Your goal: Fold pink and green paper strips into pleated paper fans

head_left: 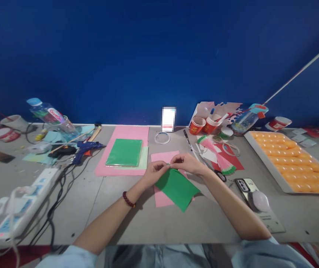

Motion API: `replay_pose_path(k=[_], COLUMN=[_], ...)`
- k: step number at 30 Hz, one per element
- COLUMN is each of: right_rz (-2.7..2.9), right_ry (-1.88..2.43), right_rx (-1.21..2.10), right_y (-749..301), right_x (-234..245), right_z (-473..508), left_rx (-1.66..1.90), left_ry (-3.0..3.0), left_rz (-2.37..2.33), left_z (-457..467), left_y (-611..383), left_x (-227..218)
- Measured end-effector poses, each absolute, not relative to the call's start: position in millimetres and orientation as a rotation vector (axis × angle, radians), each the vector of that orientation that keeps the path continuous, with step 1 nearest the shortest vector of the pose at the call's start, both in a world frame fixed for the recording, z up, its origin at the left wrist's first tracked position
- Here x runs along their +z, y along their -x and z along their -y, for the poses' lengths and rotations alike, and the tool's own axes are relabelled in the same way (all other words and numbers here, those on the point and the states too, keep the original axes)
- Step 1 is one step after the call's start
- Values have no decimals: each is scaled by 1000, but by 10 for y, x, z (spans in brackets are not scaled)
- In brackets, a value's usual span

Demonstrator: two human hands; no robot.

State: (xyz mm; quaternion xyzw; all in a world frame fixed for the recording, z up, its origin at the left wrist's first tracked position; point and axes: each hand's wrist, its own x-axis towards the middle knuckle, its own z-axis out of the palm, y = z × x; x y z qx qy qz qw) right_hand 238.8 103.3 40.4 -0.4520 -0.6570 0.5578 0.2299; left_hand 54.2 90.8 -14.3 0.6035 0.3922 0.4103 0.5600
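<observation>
Two sets of fingertips meet at the upper edge of a green paper sheet point(177, 188), pinching it where the left hand point(154, 172) and right hand point(186, 163) come together just above the grey tabletop point(126, 219). The sheet slopes down toward the person, partly covering a pink sheet point(163, 175) lying flat beneath both hands. A dark red bead bracelet point(128, 200) circles the left wrist. To the left, a stack of green paper point(124, 152) rests on a larger pink sheet point(130, 134). Beside the right forearm lie a folded watermelon-pattern paper fan point(217, 158) and a phone point(246, 185), with a tray of orange balls point(293, 162) farther right. A blue glue gun point(84, 149) and a white power strip point(28, 203) sit well apart at left.
</observation>
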Motion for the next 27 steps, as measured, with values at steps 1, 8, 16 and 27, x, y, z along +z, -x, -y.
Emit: replay_pose_path(k=[1,8,16,27], right_rz=[1800,1788,1781,1837], right_ry=[1251,1279,1314,1264], right_rx=[1529,1537,1522,1484], right_y=[-2384,-2416,-2410,-2376], right_x=[396,342,347,410], right_z=[-1038,-1059,-1067,-1028], left_rx=[976,1055,1092,1103], left_ry=[-1434,-1434,-1398,-1368], left_rz=[-933,-1007,-1012,-1010], left_z=[-907,-900,-914,-923], left_y=[-540,-533,-524,-545], left_x=[-142,-116,-146,-101])
